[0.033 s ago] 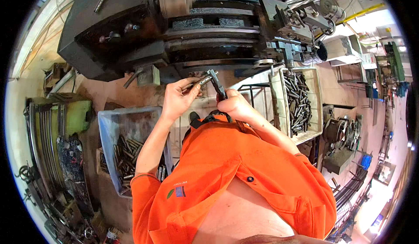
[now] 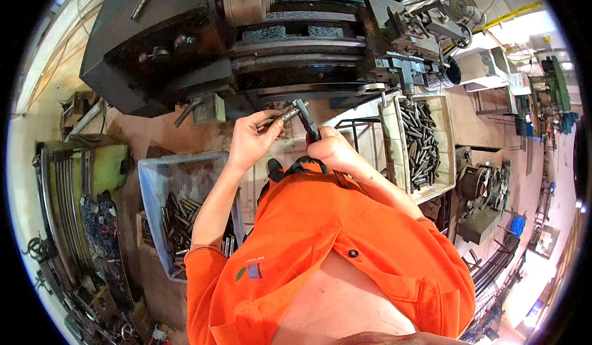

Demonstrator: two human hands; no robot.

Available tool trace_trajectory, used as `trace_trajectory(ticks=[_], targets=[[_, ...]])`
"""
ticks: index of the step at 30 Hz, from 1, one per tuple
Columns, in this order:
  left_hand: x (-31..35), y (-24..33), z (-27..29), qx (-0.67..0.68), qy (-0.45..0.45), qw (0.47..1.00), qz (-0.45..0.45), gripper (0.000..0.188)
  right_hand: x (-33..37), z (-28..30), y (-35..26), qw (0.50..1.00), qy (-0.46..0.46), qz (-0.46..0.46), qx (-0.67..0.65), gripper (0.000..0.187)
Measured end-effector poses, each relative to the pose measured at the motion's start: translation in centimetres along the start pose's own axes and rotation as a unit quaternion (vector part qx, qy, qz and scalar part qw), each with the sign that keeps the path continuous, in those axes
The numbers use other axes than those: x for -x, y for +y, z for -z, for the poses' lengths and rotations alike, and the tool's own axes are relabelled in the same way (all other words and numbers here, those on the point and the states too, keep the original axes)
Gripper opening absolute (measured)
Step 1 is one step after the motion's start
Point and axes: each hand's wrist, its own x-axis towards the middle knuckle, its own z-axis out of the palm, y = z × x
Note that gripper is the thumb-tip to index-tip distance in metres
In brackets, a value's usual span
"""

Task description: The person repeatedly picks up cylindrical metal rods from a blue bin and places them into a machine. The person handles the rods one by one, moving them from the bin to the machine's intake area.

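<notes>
Rod (image 2: pixel 279 118), short, grey metal, held just above the left hand (image 2: pixel 250 141), in front of the dark lathe (image 2: pixel 203 42). Measuring tool (image 2: pixel 306 120), dark, caliper-like, gripped by the right hand (image 2: pixel 333 150), its head set against the rod's right end.

Advice for the step: keep rod level and steady, seat tool square across it, close without forcing, hold both clear of the machine bed beyond the fingertips.

Left fingers (image 2: pixel 266 123): curled shut around the rod's near end, thumb on top, rod projecting rightward toward the tool. Right fingers: wrapped closed about the tool's handle, tool rising up and leftward out of the fist; contact of tool with rod appears made, but too small to confirm.

Surroundings, outward from the fingers: below and left of the left wrist, grey plastic bin (image 2: pixel 161 184) with dark metal rods in its lower part. Right of the right fingers, pale tray (image 2: pixel 448 160) packed with similar rods. Beneath both forearms, orange work shirt (image 2: pixel 327 252).
</notes>
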Motion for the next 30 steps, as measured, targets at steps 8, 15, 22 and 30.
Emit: trace_trajectory(ticks=[8,15,22,30], targets=[[-3.0,-0.8,0.2,-0.025,-0.004,1.0,0.015,0.032,-0.8,1.7,-0.5,0.987,0.062,-0.048,-0.137,0.015],[-5.2,-4.8,-8.0,0.037,-0.183,0.98,0.067,0.059,-7.2,6.3,2.4,0.901,0.134,0.011,-0.412,0.013],[-13.9,-2.4,-11.4,0.135,-0.166,0.974,0.076,0.059,-13.8,11.9,1.8,0.9,0.198,0.009,-0.387,0.01],[-18.7,-1.6,-12.1,0.204,-0.127,0.963,0.12,0.05,-16.0,15.5,-0.3,0.942,0.174,-0.004,-0.287,0.027]])
